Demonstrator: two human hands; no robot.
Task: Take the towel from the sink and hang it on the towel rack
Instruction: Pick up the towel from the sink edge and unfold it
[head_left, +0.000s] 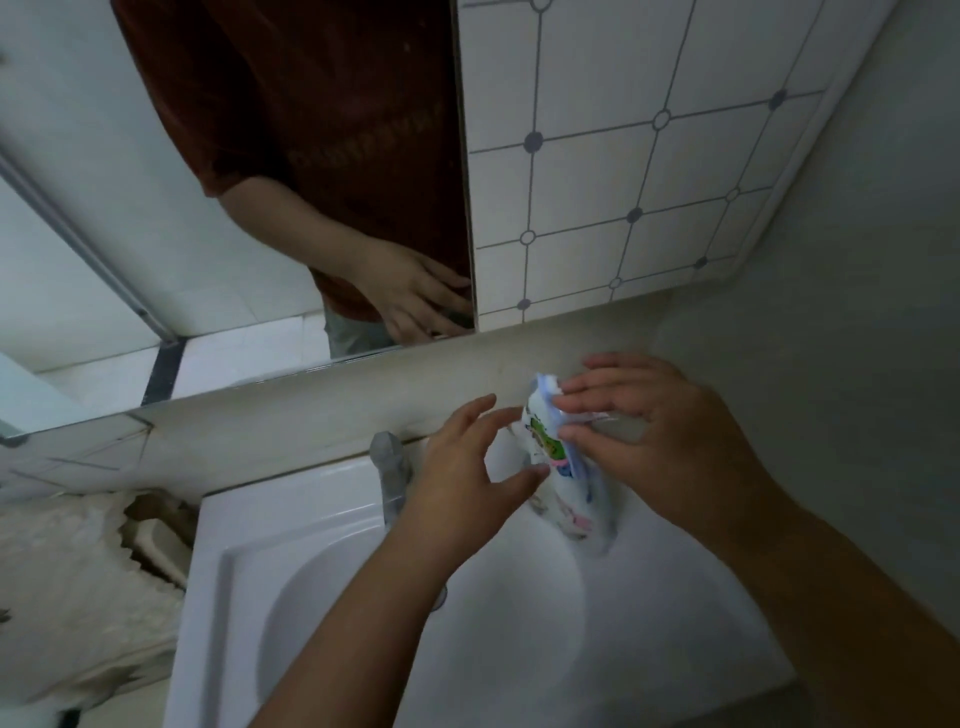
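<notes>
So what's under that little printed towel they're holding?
The towel, pinched by the right hand, hangs over the white sink rim. The left hand reaches in, hiding the rim under it.

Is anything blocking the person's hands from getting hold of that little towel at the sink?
Nothing visible does. The right hand already has its fingers on the towel at the back of the sink, and the left hand is open beside it. The tap stands off to the left.
</notes>
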